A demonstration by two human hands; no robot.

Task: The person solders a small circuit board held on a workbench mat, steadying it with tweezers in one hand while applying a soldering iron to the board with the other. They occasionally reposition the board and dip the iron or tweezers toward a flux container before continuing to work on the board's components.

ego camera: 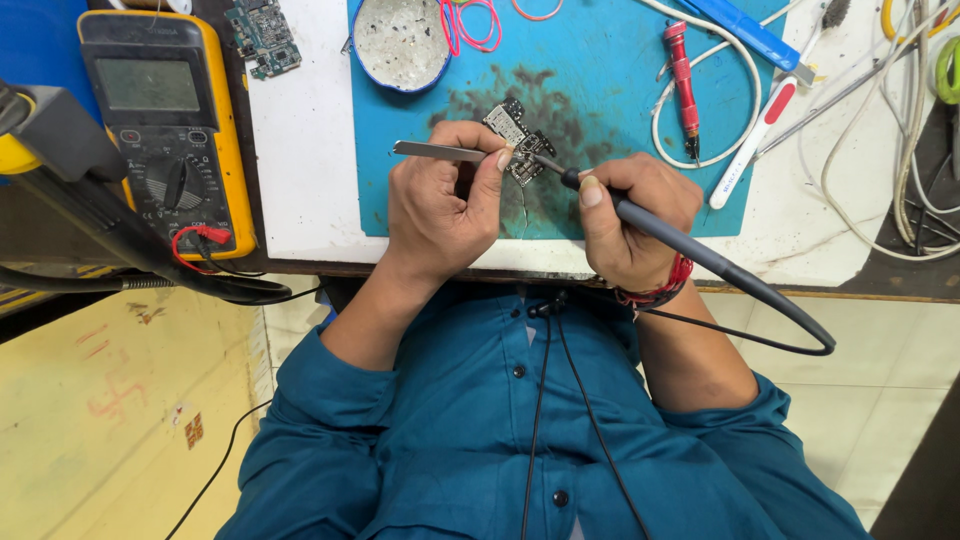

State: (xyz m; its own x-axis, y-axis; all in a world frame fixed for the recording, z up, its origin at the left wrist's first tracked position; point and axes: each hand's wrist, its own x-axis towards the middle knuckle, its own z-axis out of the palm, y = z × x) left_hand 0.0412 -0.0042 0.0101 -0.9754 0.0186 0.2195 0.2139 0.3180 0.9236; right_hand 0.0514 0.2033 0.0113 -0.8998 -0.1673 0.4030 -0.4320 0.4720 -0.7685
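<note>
A small dark circuit board (pixel 518 132) lies on a stained blue work mat (pixel 600 90). My left hand (pixel 440 205) grips metal tweezers (pixel 435 151), whose tips reach the board's near edge. My right hand (pixel 630 215) holds a grey soldering iron (pixel 690 245) like a pen, its thin tip touching the board beside the tweezers. The iron's black cable loops off to the right past my wrist, which wears a red thread band.
A yellow multimeter (pixel 165 125) with red and black leads lies at left. Another green circuit board (pixel 263 37), a round metal dish (pixel 400 42), pink rubber bands (pixel 470 25), a red screwdriver (pixel 683 85), a brush-like tool (pixel 765 120) and white cables (pixel 900 150) surround the mat.
</note>
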